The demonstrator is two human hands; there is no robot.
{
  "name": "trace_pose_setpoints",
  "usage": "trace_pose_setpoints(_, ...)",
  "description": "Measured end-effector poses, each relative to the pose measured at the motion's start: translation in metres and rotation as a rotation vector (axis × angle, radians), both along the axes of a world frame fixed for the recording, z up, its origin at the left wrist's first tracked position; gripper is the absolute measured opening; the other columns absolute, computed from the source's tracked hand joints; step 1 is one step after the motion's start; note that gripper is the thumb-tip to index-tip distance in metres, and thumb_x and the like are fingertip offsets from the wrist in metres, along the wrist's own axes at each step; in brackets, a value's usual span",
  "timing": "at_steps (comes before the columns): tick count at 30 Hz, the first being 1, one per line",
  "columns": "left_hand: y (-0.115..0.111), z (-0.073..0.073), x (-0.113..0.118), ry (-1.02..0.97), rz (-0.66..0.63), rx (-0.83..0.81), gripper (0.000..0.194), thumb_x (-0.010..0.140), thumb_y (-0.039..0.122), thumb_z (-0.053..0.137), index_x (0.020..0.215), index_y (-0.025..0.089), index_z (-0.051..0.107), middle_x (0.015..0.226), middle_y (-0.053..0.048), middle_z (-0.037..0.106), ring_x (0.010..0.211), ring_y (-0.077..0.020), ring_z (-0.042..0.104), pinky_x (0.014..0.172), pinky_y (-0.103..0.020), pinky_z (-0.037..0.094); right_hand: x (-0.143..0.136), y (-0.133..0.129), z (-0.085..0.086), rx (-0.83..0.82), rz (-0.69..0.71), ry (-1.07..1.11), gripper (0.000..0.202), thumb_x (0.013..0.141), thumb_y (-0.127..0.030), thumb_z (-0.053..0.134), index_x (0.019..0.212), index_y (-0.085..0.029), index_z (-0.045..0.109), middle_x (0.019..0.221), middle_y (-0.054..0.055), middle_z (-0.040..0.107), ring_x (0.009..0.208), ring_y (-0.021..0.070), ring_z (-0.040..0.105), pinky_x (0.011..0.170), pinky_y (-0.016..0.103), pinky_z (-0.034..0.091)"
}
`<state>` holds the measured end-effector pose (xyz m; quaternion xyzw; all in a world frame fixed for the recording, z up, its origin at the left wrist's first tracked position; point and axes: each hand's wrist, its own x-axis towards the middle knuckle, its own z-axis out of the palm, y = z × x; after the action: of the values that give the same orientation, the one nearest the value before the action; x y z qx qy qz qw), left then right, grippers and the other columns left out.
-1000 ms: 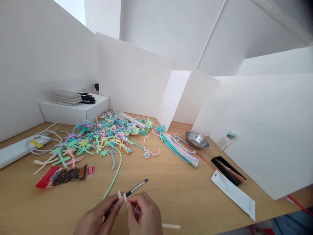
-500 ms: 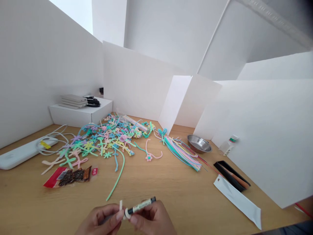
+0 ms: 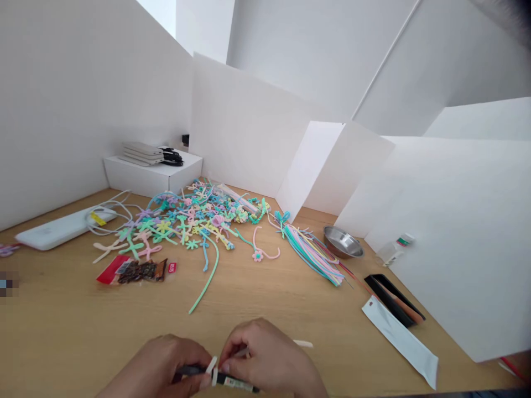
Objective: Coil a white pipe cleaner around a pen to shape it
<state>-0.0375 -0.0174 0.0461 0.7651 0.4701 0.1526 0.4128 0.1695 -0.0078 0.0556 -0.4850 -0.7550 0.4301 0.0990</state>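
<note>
At the bottom edge of the head view my left hand [image 3: 160,367] and my right hand [image 3: 271,362] meet over the wooden desk [image 3: 290,309]. Between them lies a black pen [image 3: 232,382], held low and nearly flat. A white pipe cleaner [image 3: 212,369] is looped around the pen where my fingertips pinch; its far end [image 3: 302,344] sticks out to the right behind my right hand. The left hand grips the pen's left part, and the right hand's fingers pinch the white pipe cleaner against the pen.
A heap of pastel pipe-cleaner shapes [image 3: 186,224] and a long green strand [image 3: 207,282] lie ahead. Further off are a bundle of straight pipe cleaners [image 3: 313,254], a steel bowl [image 3: 342,241], a snack packet [image 3: 136,272], a black tray [image 3: 394,291], a white sleeve [image 3: 400,331] and a white box [image 3: 153,174].
The pen has tipped from pointing up and right to lying low and flat. Both hands have sunk toward the bottom edge. The view has shifted, so the desk items sit further right.
</note>
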Motion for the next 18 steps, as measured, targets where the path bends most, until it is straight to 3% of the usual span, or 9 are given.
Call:
trace_pose_setpoints(4, 0.002, 0.005, 0.004, 0.103, 0.073, 0.126, 0.025, 0.083, 0.030, 0.055, 0.081, 0.031, 0.079, 0.077, -0.002, 0.081, 0.073, -0.0220, 0.073, 0.064, -0.022, 0.047, -0.017, -0.005, 0.001, 0.296, -0.102, -0.235, 0.014, 0.080, -0.015, 0.061, 0.085, -0.019, 0.074, 0.087, 0.005, 0.074, 0.082, 0.0193, 0.068, 0.070, 0.024, 0.044)
trace_pose_setpoints(8, 0.002, -0.002, 0.004, 0.122, 0.163, 0.187, 0.023, 0.084, 0.034, 0.055, 0.080, 0.032, 0.078, 0.074, -0.003, 0.081, 0.073, -0.0249, 0.075, 0.065, -0.024, 0.050, -0.035, -0.012, -0.010, 0.469, -0.225, -0.336, 0.018, 0.078, -0.005, 0.059, 0.085, -0.019, 0.069, 0.086, 0.005, 0.070, 0.077, 0.0225, 0.068, 0.063, 0.027, 0.042)
trace_pose_setpoints(14, 0.005, -0.017, -0.002, 0.044, 0.274, 0.209, 0.025, 0.087, 0.043, 0.054, 0.093, 0.033, 0.076, 0.090, -0.001, 0.082, 0.081, -0.0245, 0.075, 0.068, -0.024, 0.051, -0.049, -0.014, -0.041, 0.702, -0.475, -0.200, 0.022, 0.078, -0.002, 0.055, 0.080, -0.021, 0.064, 0.078, 0.003, 0.066, 0.068, 0.0213, 0.066, 0.059, 0.028, 0.041)
trace_pose_setpoints(18, 0.006, -0.027, -0.004, -0.048, 0.379, 0.189, 0.026, 0.083, 0.048, 0.058, 0.093, 0.032, 0.076, 0.094, -0.001, 0.081, 0.084, -0.0252, 0.074, 0.070, -0.023, 0.052, -0.053, -0.018, -0.045, 0.740, -0.560, 0.026, 0.017, 0.087, -0.011, 0.049, 0.083, -0.022, 0.062, 0.076, 0.003, 0.066, 0.068, 0.0185, 0.065, 0.061, 0.026, 0.043)
